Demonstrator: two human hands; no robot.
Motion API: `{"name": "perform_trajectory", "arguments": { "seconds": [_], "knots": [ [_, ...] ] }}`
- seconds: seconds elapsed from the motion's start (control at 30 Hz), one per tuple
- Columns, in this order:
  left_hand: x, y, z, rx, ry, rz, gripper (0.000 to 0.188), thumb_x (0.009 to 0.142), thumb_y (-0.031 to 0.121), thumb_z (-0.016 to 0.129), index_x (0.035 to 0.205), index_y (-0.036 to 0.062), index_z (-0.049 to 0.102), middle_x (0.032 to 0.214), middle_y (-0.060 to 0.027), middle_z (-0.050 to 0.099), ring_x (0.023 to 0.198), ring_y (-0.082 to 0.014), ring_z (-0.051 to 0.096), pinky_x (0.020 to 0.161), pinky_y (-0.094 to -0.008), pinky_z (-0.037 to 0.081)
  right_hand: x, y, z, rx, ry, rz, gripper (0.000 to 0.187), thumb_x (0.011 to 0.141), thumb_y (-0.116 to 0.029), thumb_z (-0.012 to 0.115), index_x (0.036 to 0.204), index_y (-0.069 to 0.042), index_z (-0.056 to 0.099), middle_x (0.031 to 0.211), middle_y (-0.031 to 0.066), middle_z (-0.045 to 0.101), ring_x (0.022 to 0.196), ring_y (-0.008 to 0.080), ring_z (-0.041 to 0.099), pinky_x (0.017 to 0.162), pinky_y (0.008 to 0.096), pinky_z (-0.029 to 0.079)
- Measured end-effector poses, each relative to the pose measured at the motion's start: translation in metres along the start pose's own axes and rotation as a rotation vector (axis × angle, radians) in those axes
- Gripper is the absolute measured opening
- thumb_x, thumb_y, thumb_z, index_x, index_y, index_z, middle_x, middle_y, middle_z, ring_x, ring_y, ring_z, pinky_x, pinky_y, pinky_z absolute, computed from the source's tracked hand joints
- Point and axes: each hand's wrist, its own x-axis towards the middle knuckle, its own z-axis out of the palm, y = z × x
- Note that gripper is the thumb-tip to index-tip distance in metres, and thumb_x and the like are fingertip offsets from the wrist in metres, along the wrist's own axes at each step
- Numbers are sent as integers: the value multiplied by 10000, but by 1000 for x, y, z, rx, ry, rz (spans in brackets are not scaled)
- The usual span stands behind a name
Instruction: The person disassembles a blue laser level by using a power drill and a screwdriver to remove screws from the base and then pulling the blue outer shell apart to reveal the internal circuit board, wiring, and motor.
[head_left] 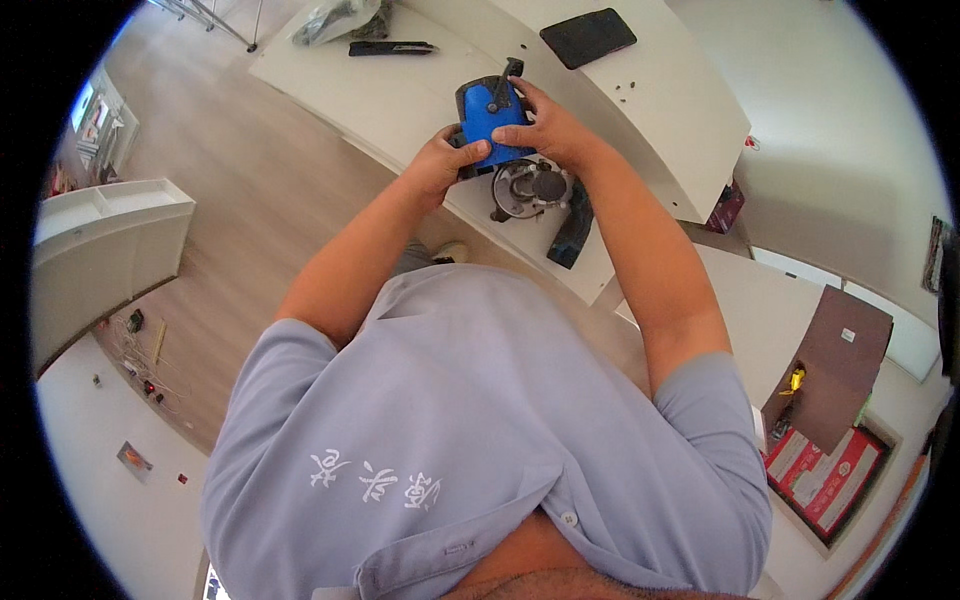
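Both my hands are closed around a blue plastic housing (483, 122) with black edges and a black lever-like part (512, 70) on its top. My left hand (438, 170) grips its lower left side, thumb on the blue face. On its right side, my right hand (552, 128) presses a thumb to the face and wraps its fingers around the top right edge. Just below the housing is a round metal mechanism (518, 192) with a dark knob; I cannot tell whether the two are joined. A dark, elongated piece (572, 235) lies beside the mechanism on the white board (350, 110).
Farther back on the board lie a black, narrow tool (392, 48) and a clear plastic bag (325, 22). A black, flat slab like a phone (588, 38) rests on the raised white surface (680, 110), near several tiny dark bits. White shelving (120, 240) stands at left; a red box (822, 480) is at right.
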Motion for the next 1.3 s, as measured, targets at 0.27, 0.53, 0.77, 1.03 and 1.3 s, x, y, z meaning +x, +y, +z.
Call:
{"name": "perform_trajectory", "arguments": {
  "seconds": [0.27,0.53,0.77,1.03,1.3],
  "knots": [
    [8,-17,-14,-78,-3,-131,560,1059,451,599,1485,108,475,1294,-68,654,1137,-219,646,948,-394,552,-33,26,-6,408,153,87,853,988,-428,683,1627,-23,288,1575,222,471,1398,346,520,1118,440,447],
    [12,-35,-30,-125,-94,-39,707,1019,501,637,1525,63,411,1440,-119,580,1322,-283,572,1102,-472,484,-151,107,20,622,496,186,480,1030,-287,648,1414,-8,574,1302,123,684,1106,224,684,922,362,539],
    [17,-16,-50,-90,-264,-162,741,1022,501,618,1579,81,370,1531,-129,515,1397,-321,515,1170,-511,418,-206,138,86,601,456,298,391,1002,-216,668,1318,12,641,1152,105,728,995,192,693,843,339,556],
    [22,17,-62,102,-304,-355,776,1005,525,641,1600,120,353,1574,-100,486,1447,-314,459,1204,-554,345,-179,119,103,499,519,290,386,986,-221,683,1292,14,665,1148,153,732,940,206,725,810,363,580],
    [33,45,-69,342,-361,-511,953,870,495,817,1597,97,346,1560,-102,499,1449,-313,467,1199,-542,378,-155,114,105,360,807,125,329,981,-213,683,1270,-58,703,1131,169,717,1007,267,705,885,389,558]
  ]
}}
